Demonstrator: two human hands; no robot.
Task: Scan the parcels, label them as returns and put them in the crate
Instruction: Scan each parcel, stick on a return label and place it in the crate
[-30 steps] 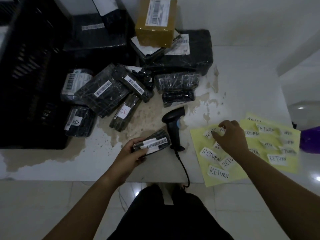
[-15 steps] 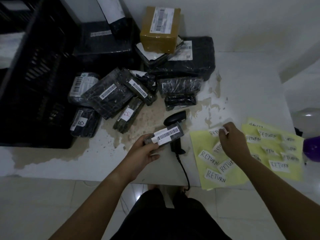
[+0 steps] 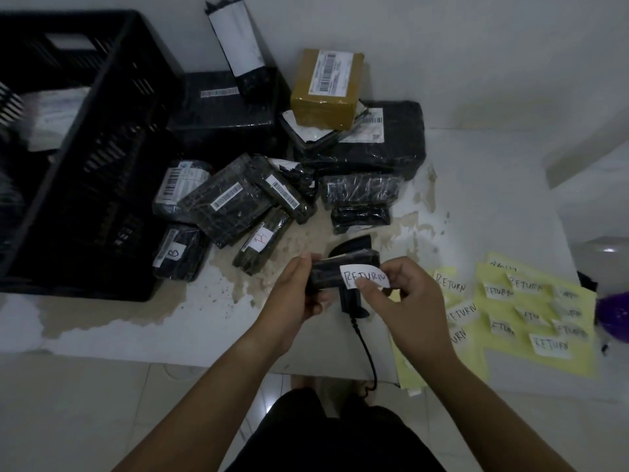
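My left hand [image 3: 295, 290] grips a small black wrapped parcel [image 3: 326, 273] above the table's front edge. My right hand [image 3: 398, 294] pinches a white sticker marked RETURN [image 3: 365, 276] and holds it against the parcel's face. The black barcode scanner [image 3: 352, 245] stands just behind the parcel, mostly hidden; its cable [image 3: 366, 352] hangs off the table. Several more black parcels [image 3: 235, 202] lie in a heap behind. A black slatted crate [image 3: 98, 158] stands at the left with a white packet inside.
Yellow backing sheets [image 3: 531, 301] with several RETURN stickers lie at the right. A brown taped box [image 3: 326, 90] rests on larger black parcels at the back by the wall. A purple object [image 3: 612, 315] sits at the right edge. The white table [image 3: 493, 199] is stained tan.
My right hand lifted a RETURN sticker off the yellow sheet and brought it left onto the parcel. My left hand raised the parcel in front of the scanner.
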